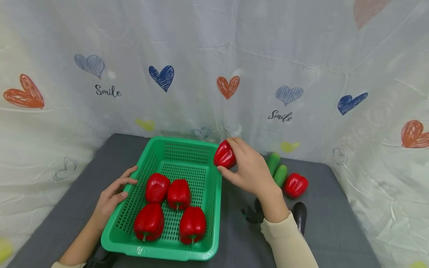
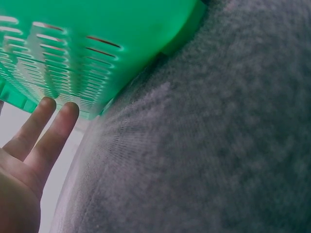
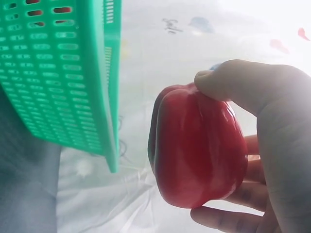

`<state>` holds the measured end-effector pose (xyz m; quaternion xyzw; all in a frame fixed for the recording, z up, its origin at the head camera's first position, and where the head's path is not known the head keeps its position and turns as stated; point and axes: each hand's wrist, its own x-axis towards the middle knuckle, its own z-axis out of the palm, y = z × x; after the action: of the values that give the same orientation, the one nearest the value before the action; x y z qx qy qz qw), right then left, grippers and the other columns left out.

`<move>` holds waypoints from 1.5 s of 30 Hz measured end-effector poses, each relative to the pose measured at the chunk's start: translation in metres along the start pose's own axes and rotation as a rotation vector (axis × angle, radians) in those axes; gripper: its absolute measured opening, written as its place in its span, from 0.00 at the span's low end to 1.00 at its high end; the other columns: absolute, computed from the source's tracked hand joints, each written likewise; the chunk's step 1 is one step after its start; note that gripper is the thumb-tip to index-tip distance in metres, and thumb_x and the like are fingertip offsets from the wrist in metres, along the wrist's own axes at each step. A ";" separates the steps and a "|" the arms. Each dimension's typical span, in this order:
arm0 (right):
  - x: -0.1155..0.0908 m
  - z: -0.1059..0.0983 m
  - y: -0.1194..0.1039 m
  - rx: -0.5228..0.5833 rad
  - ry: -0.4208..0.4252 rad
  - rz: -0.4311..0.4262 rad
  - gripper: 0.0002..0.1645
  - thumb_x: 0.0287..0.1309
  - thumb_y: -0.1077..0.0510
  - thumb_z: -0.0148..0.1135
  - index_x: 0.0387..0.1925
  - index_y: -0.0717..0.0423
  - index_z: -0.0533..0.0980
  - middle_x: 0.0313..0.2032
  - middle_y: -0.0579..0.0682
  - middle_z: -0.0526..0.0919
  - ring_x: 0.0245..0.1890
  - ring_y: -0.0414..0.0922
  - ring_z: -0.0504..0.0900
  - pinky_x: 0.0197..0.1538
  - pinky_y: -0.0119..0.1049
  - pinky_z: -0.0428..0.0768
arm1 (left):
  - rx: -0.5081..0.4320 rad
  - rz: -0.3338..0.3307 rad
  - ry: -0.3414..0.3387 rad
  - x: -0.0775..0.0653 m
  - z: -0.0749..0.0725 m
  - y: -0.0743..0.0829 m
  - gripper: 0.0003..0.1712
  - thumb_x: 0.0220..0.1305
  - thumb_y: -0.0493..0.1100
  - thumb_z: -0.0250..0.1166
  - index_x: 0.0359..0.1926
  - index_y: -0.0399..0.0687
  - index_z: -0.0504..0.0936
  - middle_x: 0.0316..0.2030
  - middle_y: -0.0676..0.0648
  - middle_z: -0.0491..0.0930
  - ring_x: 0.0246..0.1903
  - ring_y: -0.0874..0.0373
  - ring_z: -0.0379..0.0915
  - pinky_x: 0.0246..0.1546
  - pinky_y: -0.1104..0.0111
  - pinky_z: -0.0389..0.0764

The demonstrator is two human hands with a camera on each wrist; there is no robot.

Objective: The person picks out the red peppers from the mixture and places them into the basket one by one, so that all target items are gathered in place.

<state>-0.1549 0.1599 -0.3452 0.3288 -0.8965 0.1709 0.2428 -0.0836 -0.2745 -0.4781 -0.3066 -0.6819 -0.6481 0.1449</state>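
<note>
My right hand (image 1: 249,169) grips a red bell pepper (image 1: 225,155) at the right rim of a green plastic basket (image 1: 219,208). In the right wrist view, the thumb lies on one side of the bell pepper (image 3: 199,145), fingers curled round the other, and the basket wall (image 3: 63,82) is apart from it. My left hand (image 1: 108,201) rests on the basket's left rim with fairly straight fingers; two fingers (image 2: 53,136) show against the outer wall in the left wrist view. Inside the basket lie several red bell peppers (image 1: 157,188), grouped toward its near half.
Right of the basket, partly behind my right arm, lie green cucumbers (image 1: 280,175), another red bell pepper (image 1: 295,185) and a dark eggplant (image 1: 299,216). A grey cloth (image 1: 338,223) covers the table. Behind it hangs a white curtain (image 1: 201,37) printed with hearts.
</note>
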 end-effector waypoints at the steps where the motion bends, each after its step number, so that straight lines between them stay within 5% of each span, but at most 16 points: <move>1: 0.001 0.000 -0.001 0.002 -0.003 -0.002 0.48 0.62 0.39 0.75 0.75 0.61 0.72 0.70 0.57 0.78 0.62 0.53 0.82 0.54 0.52 0.88 | -0.003 -0.004 0.002 0.000 0.000 0.000 0.22 0.72 0.18 0.42 0.62 0.18 0.74 0.82 0.37 0.62 0.83 0.55 0.53 0.73 0.72 0.60; 12: 0.016 0.004 -0.008 0.072 -0.019 0.006 0.51 0.61 0.40 0.77 0.77 0.59 0.68 0.70 0.55 0.78 0.64 0.51 0.81 0.53 0.50 0.89 | -0.016 0.098 0.007 0.000 0.002 -0.006 0.25 0.66 0.15 0.42 0.59 0.17 0.75 0.81 0.36 0.65 0.82 0.52 0.57 0.73 0.71 0.62; 33: 0.052 0.012 -0.028 0.110 -0.083 -0.016 0.50 0.63 0.43 0.77 0.77 0.61 0.67 0.71 0.56 0.76 0.65 0.50 0.79 0.54 0.46 0.88 | -0.025 0.052 0.014 -0.001 -0.001 -0.005 0.24 0.69 0.17 0.43 0.61 0.18 0.76 0.82 0.37 0.64 0.82 0.53 0.55 0.72 0.72 0.62; 45: 0.064 0.021 -0.034 0.123 -0.128 -0.039 0.49 0.64 0.43 0.75 0.78 0.60 0.68 0.70 0.54 0.76 0.65 0.49 0.78 0.55 0.45 0.88 | -0.028 0.078 0.019 0.000 0.000 -0.007 0.24 0.67 0.16 0.43 0.60 0.17 0.76 0.81 0.37 0.65 0.82 0.53 0.57 0.71 0.72 0.63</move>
<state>-0.1815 0.0932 -0.3229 0.3705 -0.8915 0.1996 0.1676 -0.0880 -0.2742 -0.4838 -0.3288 -0.6588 -0.6543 0.1723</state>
